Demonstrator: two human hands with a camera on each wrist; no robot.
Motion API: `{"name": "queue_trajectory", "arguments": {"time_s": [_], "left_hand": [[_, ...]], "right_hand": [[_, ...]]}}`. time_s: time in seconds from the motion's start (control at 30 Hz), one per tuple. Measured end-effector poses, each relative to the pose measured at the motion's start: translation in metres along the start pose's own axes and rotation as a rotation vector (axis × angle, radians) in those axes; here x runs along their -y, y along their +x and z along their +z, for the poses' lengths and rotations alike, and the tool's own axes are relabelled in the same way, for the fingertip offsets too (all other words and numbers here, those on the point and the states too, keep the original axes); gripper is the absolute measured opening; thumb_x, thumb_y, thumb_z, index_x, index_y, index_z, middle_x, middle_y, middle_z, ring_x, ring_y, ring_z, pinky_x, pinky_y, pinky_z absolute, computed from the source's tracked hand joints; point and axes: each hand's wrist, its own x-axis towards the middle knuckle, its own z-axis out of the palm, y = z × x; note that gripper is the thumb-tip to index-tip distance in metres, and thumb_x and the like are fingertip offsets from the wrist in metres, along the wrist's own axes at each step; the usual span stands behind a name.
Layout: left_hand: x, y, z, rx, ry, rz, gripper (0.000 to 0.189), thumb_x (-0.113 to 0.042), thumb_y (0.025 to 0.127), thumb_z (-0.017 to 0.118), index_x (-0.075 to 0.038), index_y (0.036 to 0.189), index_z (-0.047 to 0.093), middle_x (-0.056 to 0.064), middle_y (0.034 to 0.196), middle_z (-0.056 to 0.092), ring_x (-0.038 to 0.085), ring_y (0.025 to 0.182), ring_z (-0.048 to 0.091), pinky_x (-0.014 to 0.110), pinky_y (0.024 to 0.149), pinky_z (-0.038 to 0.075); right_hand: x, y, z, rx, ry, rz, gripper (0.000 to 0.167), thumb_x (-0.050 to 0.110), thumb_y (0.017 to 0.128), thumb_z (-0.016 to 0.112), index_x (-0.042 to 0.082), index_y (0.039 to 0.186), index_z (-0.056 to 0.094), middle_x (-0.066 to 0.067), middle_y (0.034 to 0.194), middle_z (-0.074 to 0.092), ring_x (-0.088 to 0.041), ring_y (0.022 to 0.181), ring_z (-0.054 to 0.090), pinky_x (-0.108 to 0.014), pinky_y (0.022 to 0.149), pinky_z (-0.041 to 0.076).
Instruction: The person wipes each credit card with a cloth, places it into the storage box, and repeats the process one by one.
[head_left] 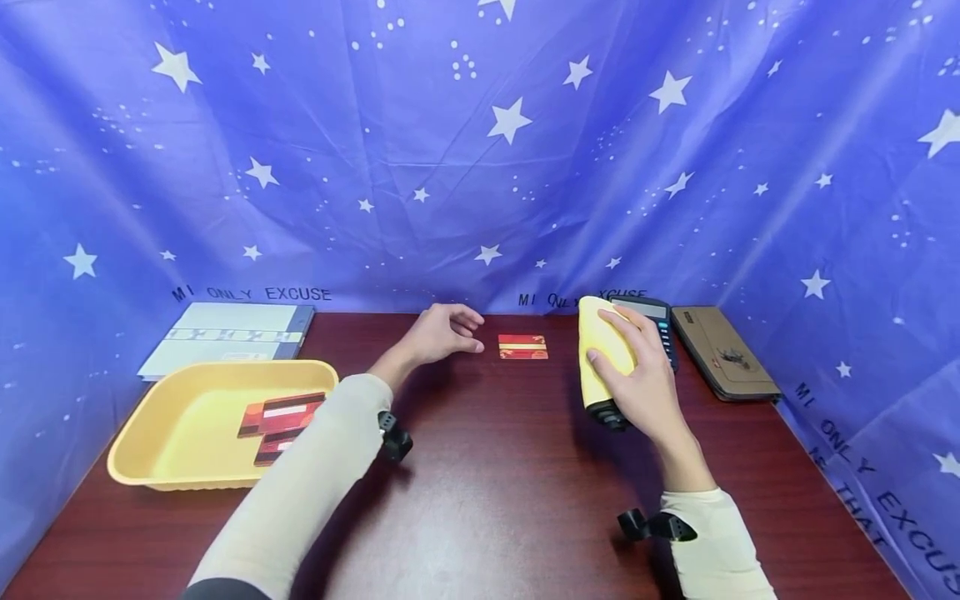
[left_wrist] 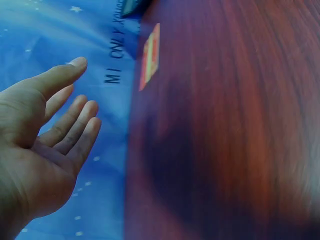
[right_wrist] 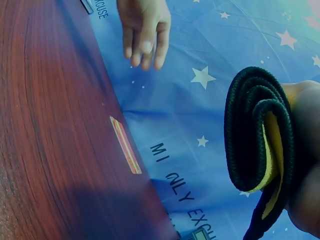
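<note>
My right hand [head_left: 648,387] grips a folded yellow cloth [head_left: 602,350] above the right side of the table. In the right wrist view the dark edging of the cloth [right_wrist: 257,132] shows several folded layers. A red card [head_left: 522,347] with a pale yellow stripe lies flat near the table's back edge, between the two hands. Just left of that card, my left hand [head_left: 442,335] hovers with relaxed, slightly bent fingers. Its palm and fingers hold nothing in the left wrist view.
On the left stands a yellow tray [head_left: 150,396] with several red cards [head_left: 288,414] in it, partly covered by my left sleeve. Behind it lies a pale notebook [head_left: 232,329]. A dark calculator [head_left: 660,317] and a brown case [head_left: 723,354] lie at the back right, against the blue star-patterned curtain [head_left: 450,167].
</note>
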Motion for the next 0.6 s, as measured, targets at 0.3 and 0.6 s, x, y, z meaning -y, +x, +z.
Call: {"name": "queue_trajectory", "arguments": {"time_s": [0.3,0.6], "left_hand": [[0.016,0.023,0.037,0.009,0.032,-0.060,0.054,-0.016,0.080,0.089,-0.004,0.129,0.068,0.014,0.123,0.073,0.029,0.114,0.068,0.037,0.103,0.057],[0.028,0.038,0.062,-0.041,0.159,-0.143,0.061,-0.033,0.080,0.089,-0.017,0.134,0.068,0.008,0.142,0.061,0.030,0.131,0.054,0.046,0.113,0.040]], "right_hand": [[-0.003,0.000,0.000,0.009,0.018,0.019,0.056,0.013,0.090,0.078,0.023,0.143,0.062,-0.007,0.154,0.048,-0.026,0.125,0.049,-0.028,0.084,0.041],[-0.004,0.002,0.000,0.001,0.017,0.022,0.057,0.012,0.089,0.078,0.023,0.142,0.063,-0.008,0.153,0.049,-0.026,0.127,0.049,-0.029,0.085,0.041]]}}
